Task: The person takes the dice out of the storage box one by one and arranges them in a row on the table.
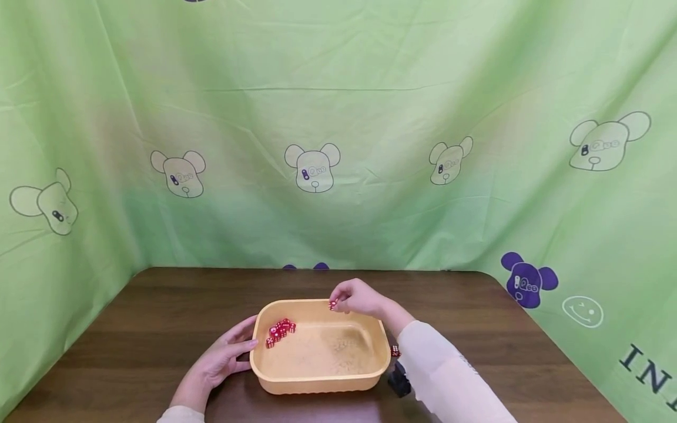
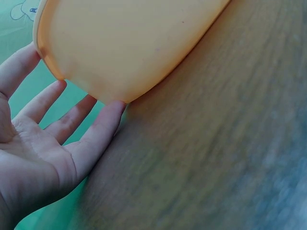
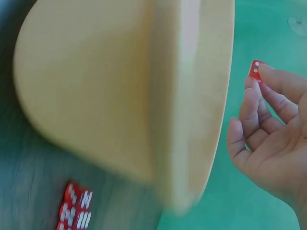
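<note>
A yellow plastic basin (image 1: 319, 385) stands on the table in the head view. Inside it, by the left wall, lies a cluster of several red dice (image 1: 277, 333). My left hand (image 1: 227, 352) rests its spread, mostly straight fingers against the basin's left end, with one fingertip at the rim. In the left wrist view the fingertips touch the basin's wall (image 2: 139, 43). Over the far rim, right of centre, my right hand (image 1: 358, 298) pinches a red die (image 3: 255, 70) with white dots between thumb and fingertip. The other fingers of that hand are loosely curled below the die.
More red dice (image 3: 74, 206) sit close together on the table, just right of the basin and partly hidden by the right sleeve (image 1: 449, 370). A black device (image 1: 399, 379) is at the right wrist. Behind the brown table (image 1: 201, 294) hangs a green patterned cloth (image 1: 370, 106).
</note>
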A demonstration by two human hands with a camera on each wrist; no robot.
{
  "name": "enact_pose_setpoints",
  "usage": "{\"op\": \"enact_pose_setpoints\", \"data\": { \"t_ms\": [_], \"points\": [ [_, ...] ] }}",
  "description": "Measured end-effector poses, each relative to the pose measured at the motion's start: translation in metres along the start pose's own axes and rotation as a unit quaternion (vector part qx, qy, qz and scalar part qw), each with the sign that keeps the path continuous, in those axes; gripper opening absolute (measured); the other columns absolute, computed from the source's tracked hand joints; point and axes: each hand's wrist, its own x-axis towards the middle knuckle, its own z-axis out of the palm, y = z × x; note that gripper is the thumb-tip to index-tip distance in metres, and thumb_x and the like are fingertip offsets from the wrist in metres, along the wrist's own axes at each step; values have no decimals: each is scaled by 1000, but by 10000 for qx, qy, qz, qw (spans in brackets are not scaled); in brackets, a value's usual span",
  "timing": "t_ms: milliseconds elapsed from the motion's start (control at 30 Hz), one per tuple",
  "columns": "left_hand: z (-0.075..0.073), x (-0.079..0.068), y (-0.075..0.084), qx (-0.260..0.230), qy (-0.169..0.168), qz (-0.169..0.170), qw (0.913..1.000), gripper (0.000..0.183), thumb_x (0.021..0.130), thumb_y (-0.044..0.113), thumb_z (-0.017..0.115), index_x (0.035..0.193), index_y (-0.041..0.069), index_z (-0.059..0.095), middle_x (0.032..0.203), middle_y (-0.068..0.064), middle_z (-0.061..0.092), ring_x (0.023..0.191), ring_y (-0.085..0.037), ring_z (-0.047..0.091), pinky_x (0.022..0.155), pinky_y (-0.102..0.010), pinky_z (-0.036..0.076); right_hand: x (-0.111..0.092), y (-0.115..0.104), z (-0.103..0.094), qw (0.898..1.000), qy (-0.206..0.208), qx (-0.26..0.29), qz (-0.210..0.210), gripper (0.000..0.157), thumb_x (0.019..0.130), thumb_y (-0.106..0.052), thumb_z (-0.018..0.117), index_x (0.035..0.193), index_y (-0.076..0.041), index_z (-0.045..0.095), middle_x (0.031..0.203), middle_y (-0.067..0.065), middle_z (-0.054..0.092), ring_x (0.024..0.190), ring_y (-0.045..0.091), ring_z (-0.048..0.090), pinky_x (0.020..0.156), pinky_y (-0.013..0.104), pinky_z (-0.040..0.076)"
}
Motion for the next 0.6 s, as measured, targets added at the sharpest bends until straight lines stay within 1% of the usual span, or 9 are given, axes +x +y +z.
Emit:
{"op": "enact_pose_setpoints", "data": {
  "t_ms": [167,200,267,433,500,600],
  "points": [
    [0,0,1,14,-2,-5,10000,63,83,4,52,136,4,18,136,-25,14,103,-27,46,75,-43,44,-14,13,-18,9997,248,-29,79,9,74,3,60,83,6,60,69,6,59,60,12,50,57,40,45],
    [0,0,1,14,4,0,10000,63,83,5,53,136,4,19,136,-25,14,103,-27,46,75,-43,44,-16,19,-22,9995,292,-46,70,9,74,2,60,83,5,60,69,3,58,59,12,50,56,39,45],
    [-1,0,1,0,18,0,10000,62,83,5,53,136,5,20,136,-24,15,103,-28,46,75,-43,44,-22,22,-30,9993,367,-70,84,10,74,1,60,83,5,60,68,3,57,59,11,49,56,38,45],
    [-1,0,0,-13,25,22,10000,62,83,5,53,136,5,21,136,-23,17,103,-28,46,75,-44,44,-38,31,-47,9986,508,-44,99,12,75,4,58,86,8,58,70,5,57,62,20,52,57,37,46],
    [-1,0,0,-20,21,28,10000,62,83,6,53,136,5,21,136,-23,18,103,-28,46,75,-44,44,-45,35,-53,9983,572,-62,103,13,75,4,58,87,9,58,71,6,57,62,24,52,55,35,46],
    [-1,0,0,-21,16,17,10000,62,83,5,53,136,4,21,136,-23,17,103,-28,47,75,-44,44,-56,38,-60,9974,697,-134,111,13,75,4,58,87,9,58,71,9,58,61,22,51,53,30,45]
  ]
}}
